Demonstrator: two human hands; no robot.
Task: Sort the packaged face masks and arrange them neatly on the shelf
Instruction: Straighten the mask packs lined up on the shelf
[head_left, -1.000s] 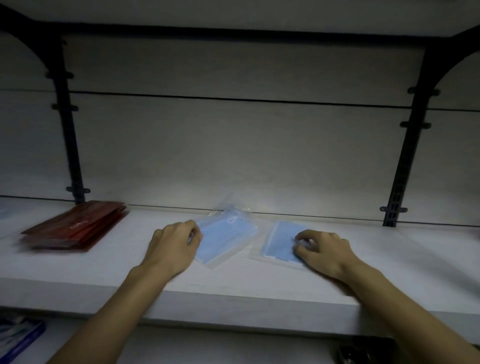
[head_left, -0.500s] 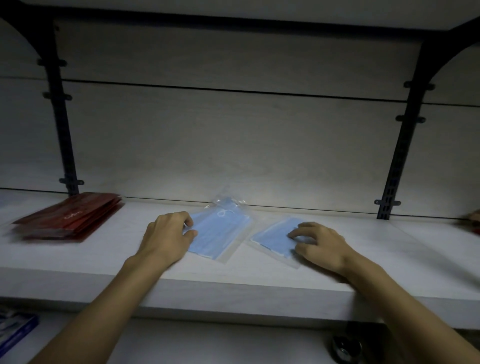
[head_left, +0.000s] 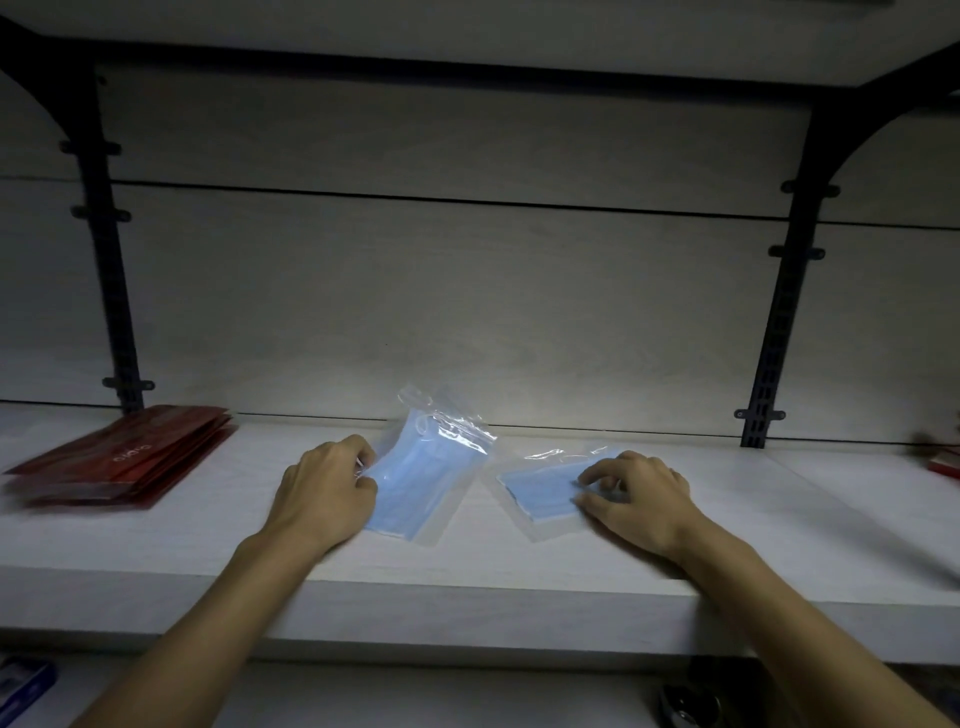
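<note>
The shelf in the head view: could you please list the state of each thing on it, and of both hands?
Left mask pack: far end tilted up off the shelf, gripped at its left edge.
Right mask pack: flat on the shelf.
Red packs: stacked, fanned, untouched.
Left hand: grips the left mask pack.
Right hand: curled fingertips press the right mask pack.
Shelf: white, bearing all packs.

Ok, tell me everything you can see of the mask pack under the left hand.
The left mask pack is a clear, glossy plastic bag of pale blue masks, a white ear loop showing near its crinkled top. It lies askew on the white shelf, top end raised towards the back wall. The left hand pinches its left edge. It lies apart from the right pack.
</note>
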